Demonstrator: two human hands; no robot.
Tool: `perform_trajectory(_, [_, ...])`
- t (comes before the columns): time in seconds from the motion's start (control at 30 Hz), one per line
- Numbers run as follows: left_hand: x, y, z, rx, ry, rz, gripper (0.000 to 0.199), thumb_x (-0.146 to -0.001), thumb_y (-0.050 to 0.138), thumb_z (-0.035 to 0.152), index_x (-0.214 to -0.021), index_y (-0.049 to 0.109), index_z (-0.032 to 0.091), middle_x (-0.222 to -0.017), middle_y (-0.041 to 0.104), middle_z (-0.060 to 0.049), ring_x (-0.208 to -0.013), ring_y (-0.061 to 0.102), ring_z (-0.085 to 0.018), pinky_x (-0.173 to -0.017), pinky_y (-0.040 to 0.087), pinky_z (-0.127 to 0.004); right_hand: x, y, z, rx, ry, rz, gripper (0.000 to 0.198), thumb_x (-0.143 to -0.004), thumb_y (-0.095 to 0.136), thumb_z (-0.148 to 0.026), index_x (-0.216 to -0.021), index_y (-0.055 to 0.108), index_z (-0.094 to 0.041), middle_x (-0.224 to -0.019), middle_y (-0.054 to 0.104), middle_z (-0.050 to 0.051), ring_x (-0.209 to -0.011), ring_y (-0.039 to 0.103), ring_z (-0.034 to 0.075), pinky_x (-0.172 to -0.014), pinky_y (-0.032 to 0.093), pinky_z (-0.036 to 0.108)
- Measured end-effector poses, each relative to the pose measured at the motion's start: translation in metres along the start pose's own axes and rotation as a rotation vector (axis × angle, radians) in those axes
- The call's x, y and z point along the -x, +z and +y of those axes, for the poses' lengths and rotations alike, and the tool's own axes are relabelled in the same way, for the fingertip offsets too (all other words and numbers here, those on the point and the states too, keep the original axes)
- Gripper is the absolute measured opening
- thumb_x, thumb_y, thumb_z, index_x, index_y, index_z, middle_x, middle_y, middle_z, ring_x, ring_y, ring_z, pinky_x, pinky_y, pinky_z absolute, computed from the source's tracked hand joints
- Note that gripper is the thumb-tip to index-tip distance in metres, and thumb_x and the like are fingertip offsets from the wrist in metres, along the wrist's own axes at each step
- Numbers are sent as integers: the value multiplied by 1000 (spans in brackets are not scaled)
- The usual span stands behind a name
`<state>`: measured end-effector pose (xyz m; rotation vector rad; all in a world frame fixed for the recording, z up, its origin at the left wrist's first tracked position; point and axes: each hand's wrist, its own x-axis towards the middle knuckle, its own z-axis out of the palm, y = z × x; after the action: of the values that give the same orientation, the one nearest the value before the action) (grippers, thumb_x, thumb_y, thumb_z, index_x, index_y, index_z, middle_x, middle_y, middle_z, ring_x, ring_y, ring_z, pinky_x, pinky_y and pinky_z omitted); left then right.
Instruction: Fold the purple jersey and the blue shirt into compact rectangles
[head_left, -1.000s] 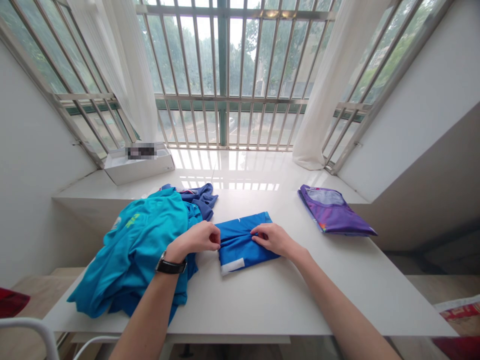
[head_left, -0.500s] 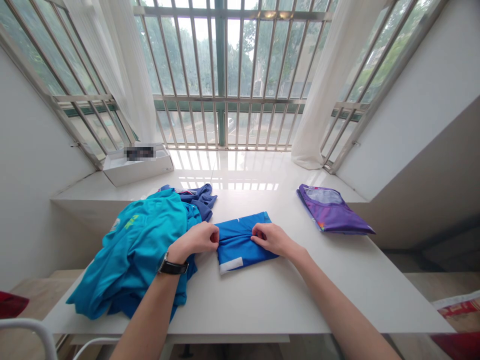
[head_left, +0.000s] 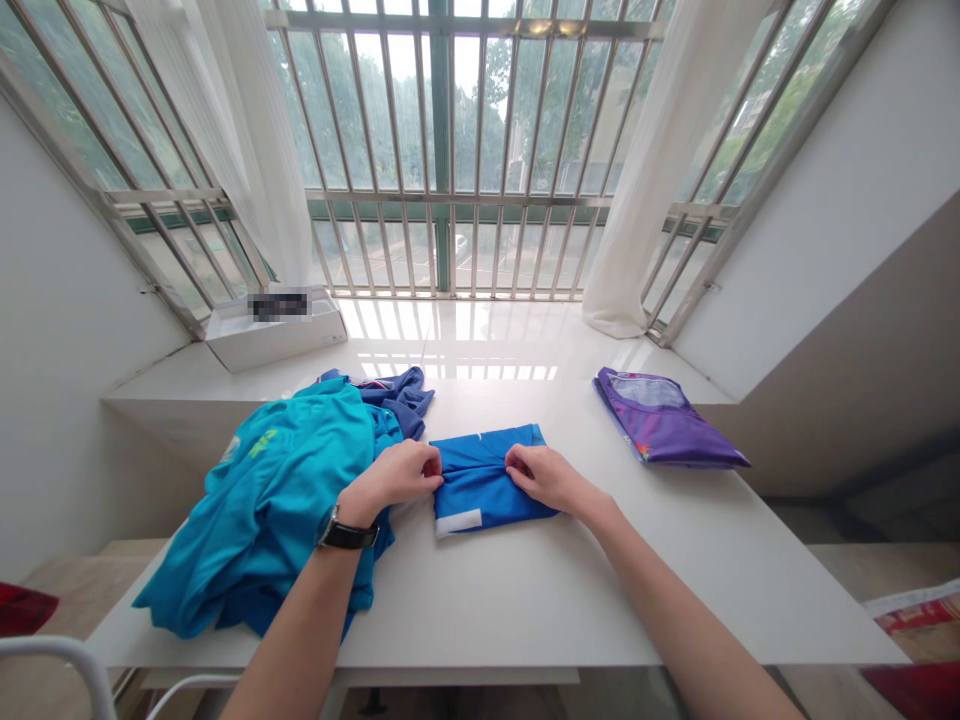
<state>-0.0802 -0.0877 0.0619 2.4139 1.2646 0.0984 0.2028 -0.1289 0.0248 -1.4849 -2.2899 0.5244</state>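
Observation:
Between my hands lies a folded blue garment (head_left: 480,492) with a white patch at its near left corner, resting on the white table. My left hand (head_left: 405,472), below a wrist with a black-strapped watch (head_left: 349,532), pinches the garment's left edge. On the right part of the same cloth, my right hand (head_left: 546,476) pinches too, and a crease runs across between the two grips. Left of my left hand is a loose heap of teal clothing (head_left: 300,480), with a dark blue garment (head_left: 409,400) behind it.
A folded purple garment (head_left: 667,420) lies on the table's right side. An open white box (head_left: 277,338) stands at the back left, its contents blurred out. Behind the white table (head_left: 600,600) are a barred window and white curtains (head_left: 630,240). A white curved frame (head_left: 60,650) shows at lower left.
The near edge of the blue garment has drawn slightly away from me and up. Both hands have shifted a little to the right, still pinching it.

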Motion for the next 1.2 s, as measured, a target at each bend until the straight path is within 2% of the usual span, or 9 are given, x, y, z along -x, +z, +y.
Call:
perform_trajectory(0.3, [1,-2,-1,23,30,20,15,-83,61,33,-86,71,22,-86,72,-3,-76,63,-19,-61,40,-25,1,0,-5,88,-15,20,12,-93,53,-24,-95,65,-23,-78,66,0,-70,59,15,-66,41,26])
perform_trajectory(0.47, [-1,1,3,11,74,103,19,-87,60,32,-103,67,24,-89,72,-2,-79,63,-18,-66,42,-25,1,1,-5,140,-69,73,13,-94,53,-24,-94,66,-23,-96,65,3,-76,60,15,-70,44,26])
perform_trajectory(0.6, [-2,4,4,-63,118,117,15,-88,58,26,-97,70,24,-94,71,-3,-84,63,-19,-69,42,-25,1,3,-3,135,-85,83,12,-94,53,-23,-94,65,-24,-110,63,4,-83,61,15,-74,46,27])
perform_trajectory(0.93, [-7,10,-2,-174,86,74,17,-86,56,23,-86,72,24,-89,72,-4,-77,63,-19,-62,39,-25,0,3,-4,141,-38,63,10,-96,51,-25,-96,61,-23,-102,63,2,-77,59,14,-72,45,26])
perform_trajectory(1.07, [-5,9,0,-163,81,79,16,-86,56,24,-84,72,24,-87,72,-3,-75,63,-18,-62,39,-25,0,3,-5,151,-43,67,11,-97,50,-26,-97,61,-23,-101,63,2,-77,59,14,-71,45,26])
perform_trajectory(1.2, [-3,7,6,-111,132,121,21,-91,54,31,-84,73,24,-87,72,-3,-76,63,-18,-65,40,-25,1,2,-6,156,-54,77,11,-97,50,-25,-96,61,-23,-102,63,2,-77,59,14,-72,45,26])
